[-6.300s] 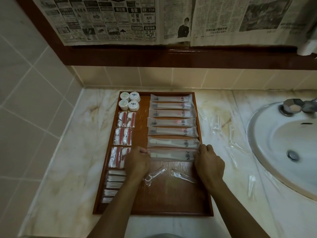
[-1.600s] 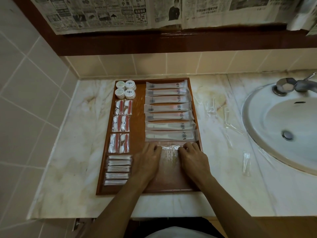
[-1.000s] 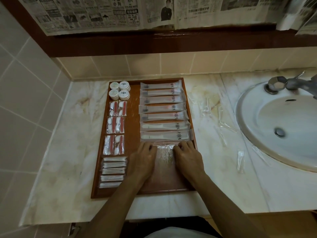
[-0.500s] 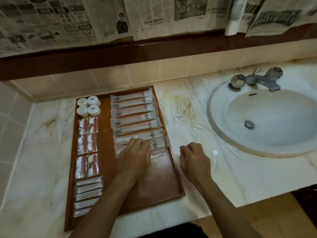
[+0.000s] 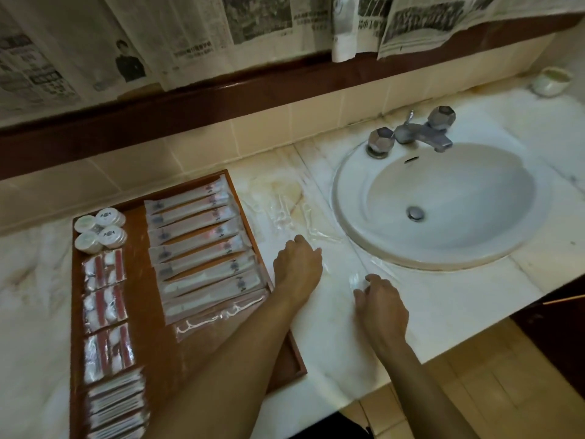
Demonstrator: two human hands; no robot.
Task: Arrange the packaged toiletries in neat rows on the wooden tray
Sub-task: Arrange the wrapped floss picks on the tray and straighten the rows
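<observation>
The wooden tray [image 5: 141, 293] lies on the marble counter at the left. It holds round white pots [image 5: 100, 230], red-and-white packets [image 5: 105, 306], a stack of flat sachets [image 5: 114, 404], a row of long sachets [image 5: 202, 248] and a clear floss-pick packet [image 5: 219, 319]. My left hand [image 5: 297, 266] rests on the counter just right of the tray, its fingers curled down beside loose clear packets [image 5: 285, 215]; its fingertips are hidden. My right hand [image 5: 381, 301] pinches a small clear packet [image 5: 354, 280] near the basin's rim.
A white basin [image 5: 443, 198] with a metal tap [image 5: 418, 134] fills the counter's right half. A small white cup [image 5: 552, 80] stands at the far right back. Newspaper sheets hang over the wall above. The counter's front edge runs close behind my right wrist.
Both hands have left the tray and moved right onto the counter among the loose clear packets. My view has swung right toward the basin. The floss-pick packet stays below the long sachets.
</observation>
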